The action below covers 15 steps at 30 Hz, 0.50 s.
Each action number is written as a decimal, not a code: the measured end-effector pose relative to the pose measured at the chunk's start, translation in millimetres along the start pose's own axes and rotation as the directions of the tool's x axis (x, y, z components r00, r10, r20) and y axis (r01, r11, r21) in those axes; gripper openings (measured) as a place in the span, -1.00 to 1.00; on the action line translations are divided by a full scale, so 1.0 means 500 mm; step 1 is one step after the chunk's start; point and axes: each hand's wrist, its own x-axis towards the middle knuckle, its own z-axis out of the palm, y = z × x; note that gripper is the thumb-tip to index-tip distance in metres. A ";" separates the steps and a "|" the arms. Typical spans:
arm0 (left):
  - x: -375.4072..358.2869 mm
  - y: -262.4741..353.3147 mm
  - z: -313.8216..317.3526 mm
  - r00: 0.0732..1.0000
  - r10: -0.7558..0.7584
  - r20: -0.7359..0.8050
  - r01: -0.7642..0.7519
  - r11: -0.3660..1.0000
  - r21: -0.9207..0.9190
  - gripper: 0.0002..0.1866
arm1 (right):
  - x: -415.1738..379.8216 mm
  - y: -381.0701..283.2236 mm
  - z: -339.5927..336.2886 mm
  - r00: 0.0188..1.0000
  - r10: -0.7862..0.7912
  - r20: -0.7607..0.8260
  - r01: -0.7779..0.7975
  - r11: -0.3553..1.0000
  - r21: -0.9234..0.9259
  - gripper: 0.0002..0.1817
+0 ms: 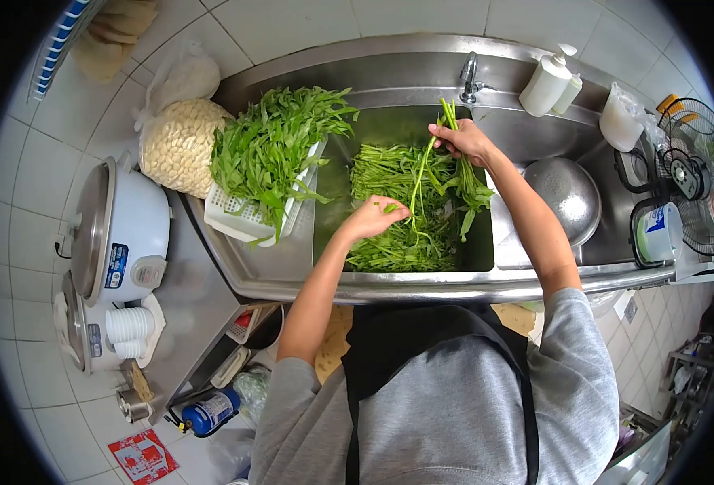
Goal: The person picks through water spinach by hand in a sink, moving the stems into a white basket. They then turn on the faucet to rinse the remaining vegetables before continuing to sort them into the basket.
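Note:
My right hand (464, 142) is closed around a small bunch of water spinach (470, 192), stems up and leaves hanging down over the sink basin. One long pale-green stem (418, 179) runs from this hand down toward my left hand (375, 218). My left hand is closed in a pinch near the lower part of that stem, with a bit of green showing at its fingers. Below both hands, a heap of water spinach (389, 174) fills much of the steel basin (334, 194).
Left of the basin, a white basket (240, 214) is piled with leafy greens (280, 145). Beside it stands a bag of pale pieces (183, 145). A faucet (470, 77) rises behind; pump bottles (547, 81) and an upturned metal bowl (563, 198) are at right.

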 end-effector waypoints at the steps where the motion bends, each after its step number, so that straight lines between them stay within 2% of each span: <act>1: -0.001 0.026 -0.004 0.984 -0.148 0.096 0.154 0.986 -0.067 -0.75 | 0.002 0.000 0.000 1.000 0.001 -0.010 -0.001 1.000 0.002 -0.70; 2: -0.001 0.044 -0.006 0.938 -0.283 0.200 0.310 0.944 -0.118 -0.73 | 0.003 0.001 -0.001 1.000 0.001 -0.020 -0.001 1.000 0.004 -0.70; 3: -0.001 0.046 0.002 0.949 -0.248 0.196 0.286 0.936 -0.203 -0.72 | 0.002 0.001 -0.003 1.000 0.002 -0.021 -0.002 1.000 0.004 -0.70; 6: 0.000 0.047 0.006 0.950 -0.258 0.173 0.300 0.908 -0.292 -0.72 | 0.002 0.001 -0.007 0.999 0.014 -0.042 -0.013 0.999 0.032 -0.71; 10: 0.000 0.043 0.007 0.960 -0.214 0.178 0.258 0.925 -0.278 -0.71 | 0.007 0.007 -0.017 0.999 0.021 -0.047 -0.020 0.999 0.031 -0.71; 15: 0.009 0.017 0.014 0.967 -0.235 0.101 0.251 0.945 -0.208 -0.80 | 0.003 0.009 -0.014 0.999 0.032 -0.038 -0.031 0.999 0.015 -0.70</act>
